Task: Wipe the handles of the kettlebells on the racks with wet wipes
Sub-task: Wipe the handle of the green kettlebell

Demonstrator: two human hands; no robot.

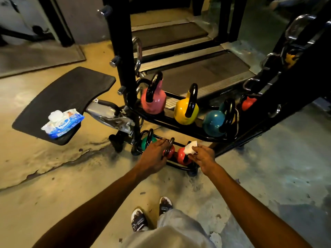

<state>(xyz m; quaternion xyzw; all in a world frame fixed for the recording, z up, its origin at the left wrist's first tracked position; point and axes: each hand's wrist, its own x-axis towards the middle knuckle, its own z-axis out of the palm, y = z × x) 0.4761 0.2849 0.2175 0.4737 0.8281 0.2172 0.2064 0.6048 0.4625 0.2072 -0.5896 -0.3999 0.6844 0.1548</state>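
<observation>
- Head view, looking down at a black two-tier kettlebell rack on a worn concrete floor.
- Left hand on the lower tier, fingers curled over the black handle of a small red kettlebell; grip wrapped on that handle, apparently steadying it.
- Right hand pinching a white wet wipe between thumb and fingertips, pressed against the top of a second red kettlebell just beside the first; handle there mostly hidden under the wipe.
- Small green kettlebell at the left end of the lower tier, beside the left hand, untouched by either hand.
- Upper tier: pink kettlebell, yellow kettlebell, teal kettlebell, and a further red one partly hidden behind the frame at far right. No hand near any of them.
- Pack of wet wipes lying open on the black padded bench seat to the left, a wipe bunched at its opening; well apart from the rack.
- Progress, as a judgement: wiping under way on the lower tier. Impossible to tell from sheen or dirt which handles are already clean; upper-tier handles likely remain, possibly the green one too.
- Two shod feet at the bottom of the view, short of the rack.
</observation>
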